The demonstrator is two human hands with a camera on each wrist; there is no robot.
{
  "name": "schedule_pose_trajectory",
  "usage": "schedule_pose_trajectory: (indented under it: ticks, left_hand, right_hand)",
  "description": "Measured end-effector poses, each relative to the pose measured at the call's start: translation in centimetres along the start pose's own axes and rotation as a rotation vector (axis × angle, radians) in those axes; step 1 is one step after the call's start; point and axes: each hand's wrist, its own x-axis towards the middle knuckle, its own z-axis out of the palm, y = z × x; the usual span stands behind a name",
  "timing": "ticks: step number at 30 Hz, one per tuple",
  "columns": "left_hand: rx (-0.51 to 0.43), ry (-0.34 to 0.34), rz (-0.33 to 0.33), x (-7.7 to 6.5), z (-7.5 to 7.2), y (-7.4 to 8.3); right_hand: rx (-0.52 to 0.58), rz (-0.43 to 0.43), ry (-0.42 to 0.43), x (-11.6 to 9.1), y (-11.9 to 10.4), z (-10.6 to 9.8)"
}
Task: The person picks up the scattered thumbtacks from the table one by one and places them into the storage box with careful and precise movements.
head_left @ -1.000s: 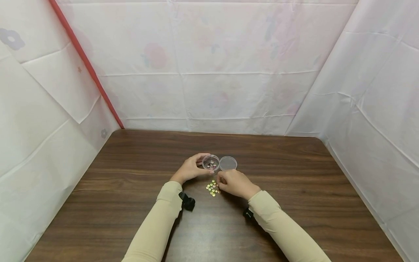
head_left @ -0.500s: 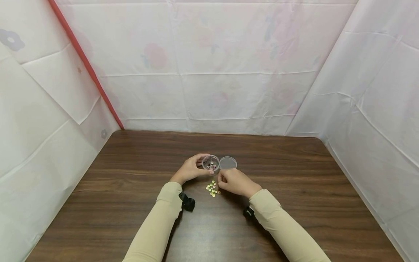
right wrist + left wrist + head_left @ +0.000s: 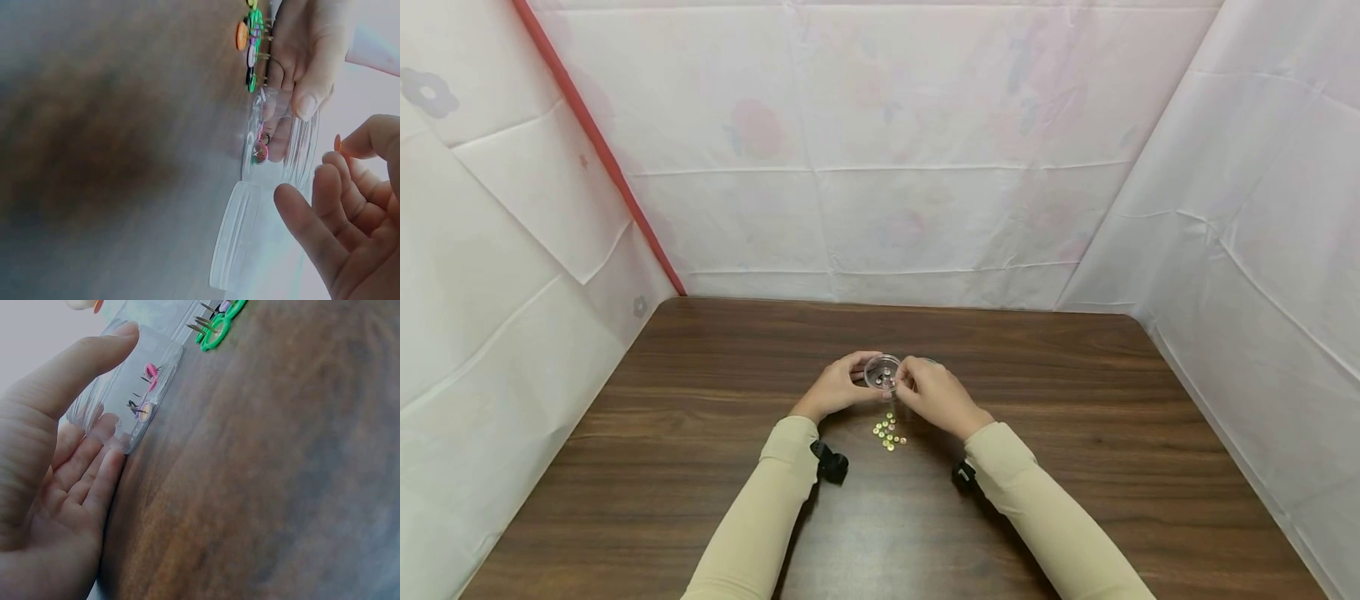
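My left hand (image 3: pixel 837 386) grips a round clear plastic container (image 3: pixel 303 150) by its sides, thumb near and fingers beyond. Inside lie a few thumbtacks, among them a pink one (image 3: pixel 150 370). Above the container's rim, my right hand (image 3: pixel 938 397) pinches an orange thumbtack (image 3: pixel 337 143) between thumb and index finger. On the near side of the container is a loose group of thumbtacks (image 3: pixel 891 447), several of them with green rims and points up in the left wrist view. The clear lid (image 3: pixel 234 237) lies right of the container, mostly hidden by my right hand in the head view.
All of this is on a dark wood-grain table (image 3: pixel 1060 367). Pale patterned cloth (image 3: pixel 880 217) hangs behind it and on both sides, with a red strip (image 3: pixel 598 142) down the left part. Each wrist carries a small black camera (image 3: pixel 830 462).
My right hand has risen from beside the loose thumbtacks up and forward to the container's rim, now covering most of the lid. My left hand and the container have stayed in place.
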Motion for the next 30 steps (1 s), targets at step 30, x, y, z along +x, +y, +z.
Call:
schedule_pose_trajectory:
  ticks: [30]
  left_hand:
    - [-0.026, -0.057, -0.001, -1.8, -0.8, 3.4]
  right_hand:
    - [-0.01, 0.086, -0.08, 0.4, 0.2, -0.5]
